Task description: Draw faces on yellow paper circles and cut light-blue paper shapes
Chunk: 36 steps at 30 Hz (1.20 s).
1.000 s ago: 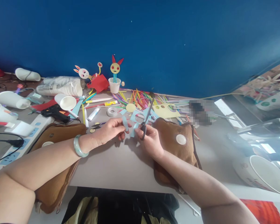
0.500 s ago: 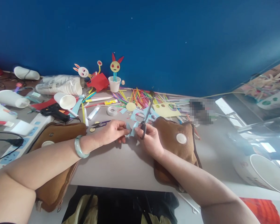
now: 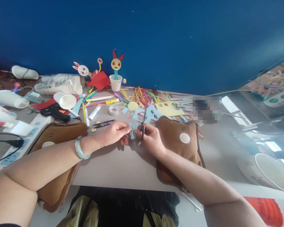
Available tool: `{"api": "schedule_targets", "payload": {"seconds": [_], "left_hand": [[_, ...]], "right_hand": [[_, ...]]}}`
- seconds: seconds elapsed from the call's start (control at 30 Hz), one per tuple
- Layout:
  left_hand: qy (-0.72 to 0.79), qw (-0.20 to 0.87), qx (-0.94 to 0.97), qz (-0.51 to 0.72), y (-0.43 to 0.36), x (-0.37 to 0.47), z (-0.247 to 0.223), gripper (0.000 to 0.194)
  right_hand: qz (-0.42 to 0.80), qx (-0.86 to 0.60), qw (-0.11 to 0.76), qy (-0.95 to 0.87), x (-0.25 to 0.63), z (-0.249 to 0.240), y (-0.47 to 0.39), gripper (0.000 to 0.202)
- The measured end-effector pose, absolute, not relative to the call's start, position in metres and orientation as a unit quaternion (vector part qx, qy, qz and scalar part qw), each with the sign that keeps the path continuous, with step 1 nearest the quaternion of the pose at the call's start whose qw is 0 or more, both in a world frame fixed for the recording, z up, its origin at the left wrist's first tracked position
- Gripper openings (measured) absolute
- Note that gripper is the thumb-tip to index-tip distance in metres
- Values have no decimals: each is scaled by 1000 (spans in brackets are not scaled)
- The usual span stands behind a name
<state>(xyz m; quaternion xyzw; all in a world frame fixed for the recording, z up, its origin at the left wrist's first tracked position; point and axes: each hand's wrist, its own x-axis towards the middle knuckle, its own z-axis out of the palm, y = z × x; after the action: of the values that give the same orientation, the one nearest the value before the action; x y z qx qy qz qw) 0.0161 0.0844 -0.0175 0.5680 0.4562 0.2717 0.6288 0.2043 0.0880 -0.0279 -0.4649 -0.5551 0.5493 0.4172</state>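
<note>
Small light-blue paper pieces [image 3: 133, 130] are between my two hands above the table. My left hand [image 3: 115, 133] pinches the paper from the left with thumb and forefinger. My right hand [image 3: 151, 138] is closed around dark-handled scissors [image 3: 143, 127], their blades pointing up and away from me; its fingertips also touch the paper's right side. Just beyond the hands lies a light-blue sheet with holes cut in it [image 3: 142, 115]. A second pair of scissors [image 3: 104, 124] rests left of my left hand.
Brown cushions lie under my left forearm [image 3: 59, 157] and right forearm [image 3: 172, 138]. At the back are coloured sticks [image 3: 142, 96], a yellow sheet with holes [image 3: 169, 108], a tape roll [image 3: 113, 110] and a cup with a rabbit figure [image 3: 115, 83]. A power strip [image 3: 33, 129] stands left, a bucket [image 3: 269, 173] right.
The paper pieces have come together and my fingertips are closer to each other. The scissors in my right hand have turned to stand more upright in view.
</note>
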Motion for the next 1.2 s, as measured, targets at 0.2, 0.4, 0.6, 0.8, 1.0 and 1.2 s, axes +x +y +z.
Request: {"api": "schedule_targets", "payload": {"seconds": [0.2, 0.4, 0.6, 0.8, 1.0, 1.2], "left_hand": [[452, 632, 575, 258, 85, 18, -15, 28], [460, 613, 596, 239, 84, 18, -11, 27], [456, 606, 615, 215, 83, 18, -9, 29], [461, 604, 623, 189, 82, 18, -6, 30], [466, 595, 630, 177, 82, 18, -4, 31], [467, 600, 624, 182, 84, 16, -4, 30]], "right_hand": [[503, -451, 409, -613, 206, -31, 88, 36], [480, -471, 387, -631, 208, -35, 90, 33], [467, -474, 382, -641, 207, -35, 90, 29], [454, -472, 380, -654, 209, -36, 91, 21], [446, -469, 380, -661, 209, -35, 90, 23], [483, -472, 383, -630, 208, -31, 90, 32]]}}
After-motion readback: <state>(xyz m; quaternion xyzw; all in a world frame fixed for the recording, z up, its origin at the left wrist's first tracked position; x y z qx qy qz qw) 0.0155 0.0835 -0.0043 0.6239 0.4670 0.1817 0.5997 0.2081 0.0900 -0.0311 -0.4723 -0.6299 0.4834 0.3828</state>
